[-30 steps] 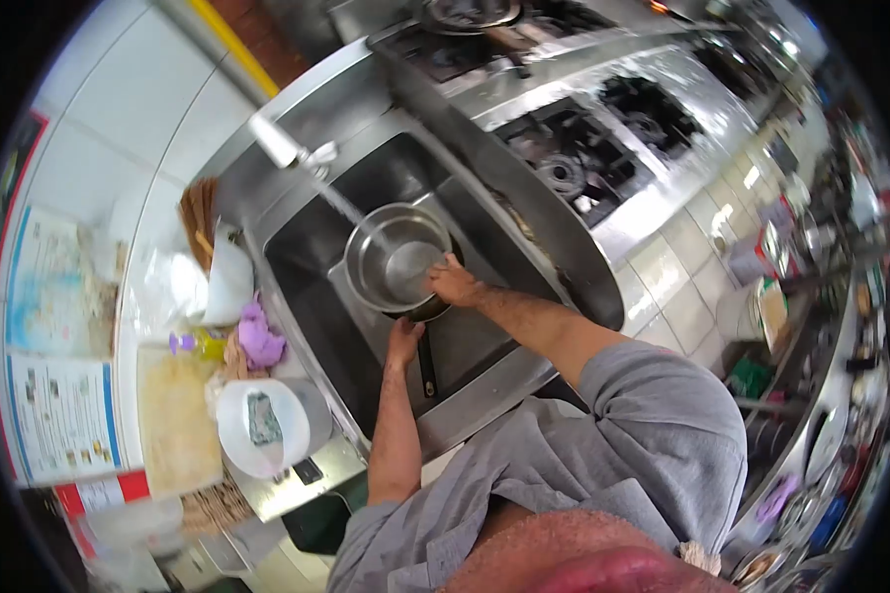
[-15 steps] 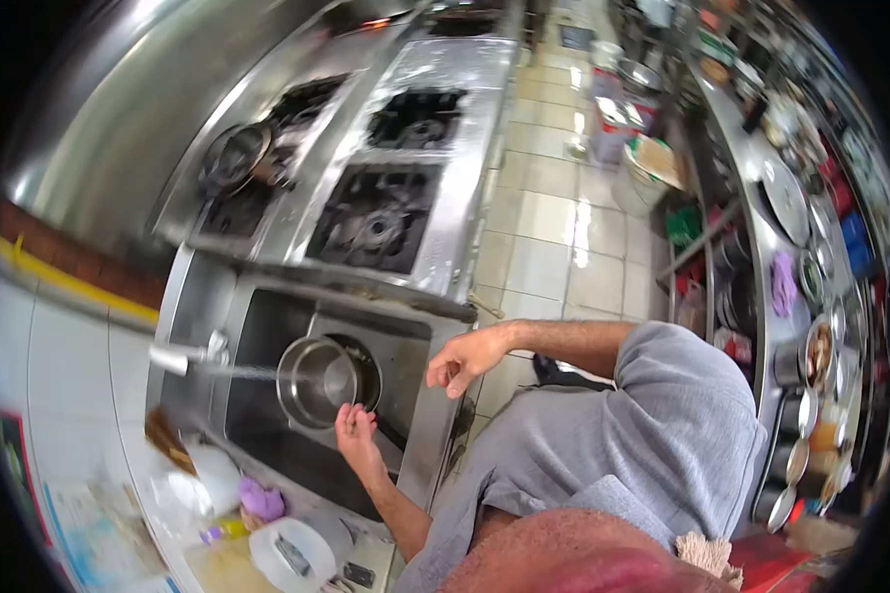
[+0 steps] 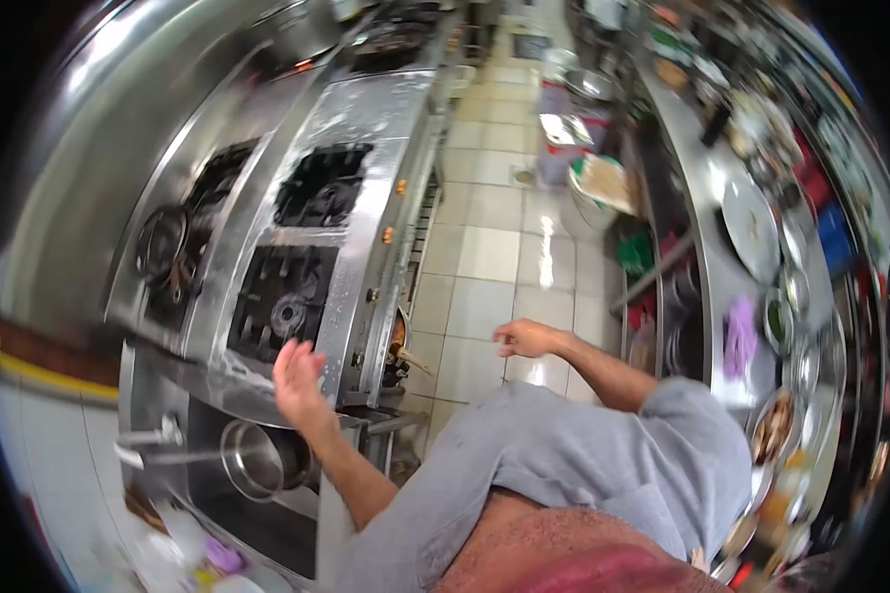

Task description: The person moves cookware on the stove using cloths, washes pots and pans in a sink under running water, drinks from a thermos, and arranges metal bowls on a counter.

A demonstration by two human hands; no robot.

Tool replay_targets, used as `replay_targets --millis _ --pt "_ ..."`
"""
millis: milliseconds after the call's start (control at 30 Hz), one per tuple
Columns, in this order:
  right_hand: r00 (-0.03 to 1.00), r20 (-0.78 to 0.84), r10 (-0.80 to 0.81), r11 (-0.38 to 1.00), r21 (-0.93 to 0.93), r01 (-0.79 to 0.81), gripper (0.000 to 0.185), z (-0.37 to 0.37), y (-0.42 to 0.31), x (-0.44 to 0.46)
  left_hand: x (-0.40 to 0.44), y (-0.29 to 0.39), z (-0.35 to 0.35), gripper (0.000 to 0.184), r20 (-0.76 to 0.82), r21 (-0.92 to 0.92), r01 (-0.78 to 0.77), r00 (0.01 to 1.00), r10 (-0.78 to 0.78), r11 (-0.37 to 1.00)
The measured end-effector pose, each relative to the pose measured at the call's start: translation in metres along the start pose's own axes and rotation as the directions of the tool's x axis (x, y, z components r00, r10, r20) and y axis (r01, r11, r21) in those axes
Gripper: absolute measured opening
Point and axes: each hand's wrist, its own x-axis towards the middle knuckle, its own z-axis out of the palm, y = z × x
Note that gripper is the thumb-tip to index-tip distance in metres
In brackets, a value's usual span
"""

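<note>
My left hand is raised over the sink's right edge, beside the stove's front burner; its fingers are apart and nothing is in it. To the right, my right hand hangs over the tiled floor, empty, its fingers loosely bent. Below and left of my left hand, a round metal pot stands in the steel sink. From the white tap at the far left, water runs towards the pot. Neither hand touches anything.
The stove with black burners runs along the left, a pan on its back row. A steel counter with dishes and a purple cloth lines the right. A white bucket stands on the aisle floor.
Both hands have let go of the pot and moved away from the sink. The view has turned right, towards the stove and aisle. The pot remains in the sink.
</note>
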Motion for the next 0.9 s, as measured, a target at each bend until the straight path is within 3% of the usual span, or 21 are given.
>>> replay_targets --millis 100,167,233,333,433,533,567,633,667,733,800,867,900 --pt "0.989 -0.105 0.103 0.994 0.039 -0.099 0.03 -0.029 0.061 -0.008 0.021 -0.027 0.045 0.035 0.039 -0.136 0.069 0.997 -0.064 0.988" --pt "0.986 -0.12 0.115 0.993 0.026 -0.113 0.03 -0.041 0.087 -0.012 0.038 -0.043 0.061 0.037 -0.009 -0.115 0.074 0.997 -0.076 0.991" --pt "0.958 -0.189 0.215 0.971 0.145 -0.189 0.032 -0.047 0.108 -0.006 0.061 -0.056 0.065 0.037 -0.072 -0.093 0.059 0.995 -0.066 0.994" --pt "0.945 -0.211 0.249 0.951 0.238 -0.198 0.031 -0.046 0.123 0.01 0.11 -0.083 0.045 0.037 -0.37 -0.106 0.06 0.924 -0.095 0.993" --pt "0.958 -0.172 0.228 0.941 0.291 -0.172 0.03 -0.035 0.147 0.034 0.162 -0.095 0.019 0.033 -0.634 -0.127 0.002 0.769 -0.083 0.992" --pt "0.954 -0.081 0.29 0.909 0.336 -0.248 0.029 -0.041 0.152 0.054 0.23 -0.134 -0.04 0.039 -0.804 0.086 -0.105 0.579 0.132 0.991" --pt "0.956 -0.08 0.281 0.914 0.325 -0.242 0.029 -0.047 0.156 0.064 0.246 -0.128 -0.04 0.039 -0.812 0.083 -0.11 0.569 0.131 0.99" --pt "0.92 -0.068 0.385 0.86 0.387 -0.332 0.033 -0.056 0.164 0.076 0.269 -0.106 -0.041 0.041 -0.893 0.354 0.072 0.323 0.314 0.933" --pt "0.922 -0.071 0.381 0.867 0.374 -0.33 0.033 -0.064 0.167 0.083 0.284 -0.113 -0.05 0.041 -0.899 0.344 0.072 0.312 0.307 0.936" --pt "0.843 -0.061 0.534 0.744 0.508 -0.434 0.032 -0.08 0.17 0.096 0.325 -0.134 -0.092 0.041 -0.931 0.15 -0.068 0.327 0.164 0.986" --pt "0.81 -0.04 0.585 0.696 0.538 -0.475 0.029 -0.097 0.174 0.111 0.36 -0.185 -0.144 0.046 -0.893 0.044 -0.148 0.437 0.106 0.988" --pt "0.75 -0.053 0.66 0.63 0.583 -0.513 0.027 -0.115 0.182 0.131 0.367 -0.16 -0.13 0.049 -0.841 -0.353 -0.097 0.468 -0.271 0.931" --pt "0.755 -0.061 0.653 0.635 0.588 -0.501 0.027 -0.124 0.185 0.141 0.375 -0.166 -0.137 0.051 -0.777 -0.435 -0.136 0.556 -0.295 0.89"
